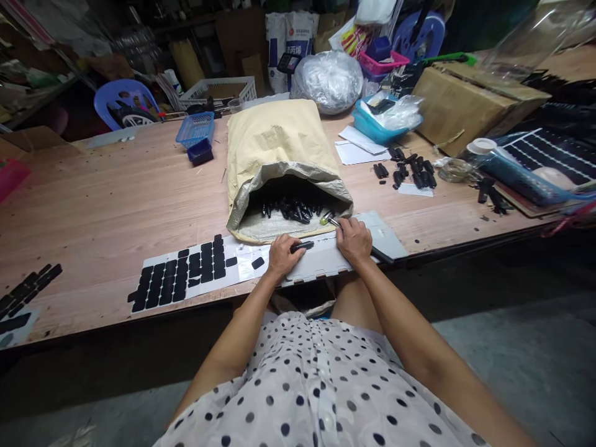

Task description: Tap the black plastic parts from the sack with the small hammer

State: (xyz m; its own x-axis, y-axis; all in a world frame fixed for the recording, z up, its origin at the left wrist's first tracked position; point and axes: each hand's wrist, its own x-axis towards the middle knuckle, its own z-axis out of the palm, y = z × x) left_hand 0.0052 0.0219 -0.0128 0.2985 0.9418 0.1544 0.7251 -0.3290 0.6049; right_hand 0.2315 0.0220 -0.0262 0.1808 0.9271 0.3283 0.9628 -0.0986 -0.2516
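My left hand [282,254] is closed on a small black oblong part [302,246], resting on a white backing sheet [242,261] at the table's near edge. My right hand [354,241] is closed around a thin tool with a yellow-green and metal tip [328,218], pointing toward the left hand. Just behind both hands lies an open beige sack [279,155] with several black parts [291,210] inside its mouth. Rows of black stickers [181,276] cover the sheet's left part.
A wooden table [116,205] runs across the view. More black parts [410,171] lie at right, near a cardboard box [470,102] and blue trays [379,127]. A blue basket [196,128] stands at back left. Another sticker sheet [25,292] sits at far left.
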